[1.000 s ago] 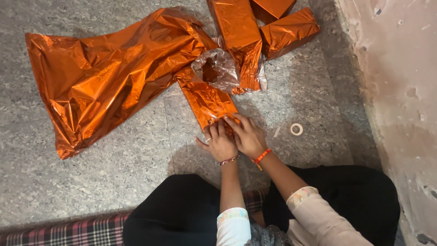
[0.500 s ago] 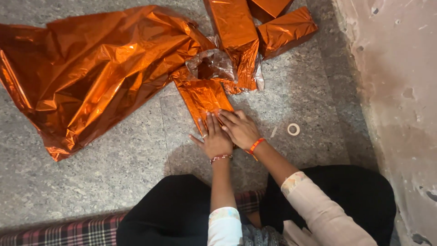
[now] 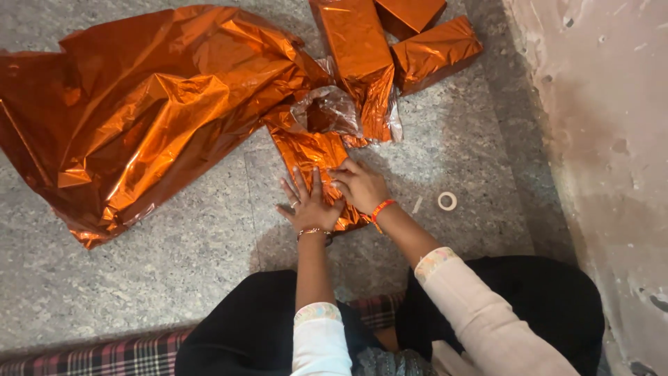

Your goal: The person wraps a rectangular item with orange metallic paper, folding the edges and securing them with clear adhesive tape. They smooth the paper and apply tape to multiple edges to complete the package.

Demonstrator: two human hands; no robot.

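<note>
On the grey stone floor point(image 3: 174, 264) before my knees, my left hand point(image 3: 309, 205) lies flat, fingers spread, pressing a strip of orange foil wrap point(image 3: 309, 154). My right hand point(image 3: 360, 186) rests curled on the same strip beside it, grip loose, clasping nothing. The big crumpled foil sheet point(image 3: 139, 111) joins this strip, so the thin, slippery foil could tear or crease if it slides under my palms. The tape roll point(image 3: 447, 201) sits apart.

Left hand point(image 3: 308, 205) flat, fingers spread, right hand point(image 3: 360, 186) beside it, fingers curled, palms down
</note>
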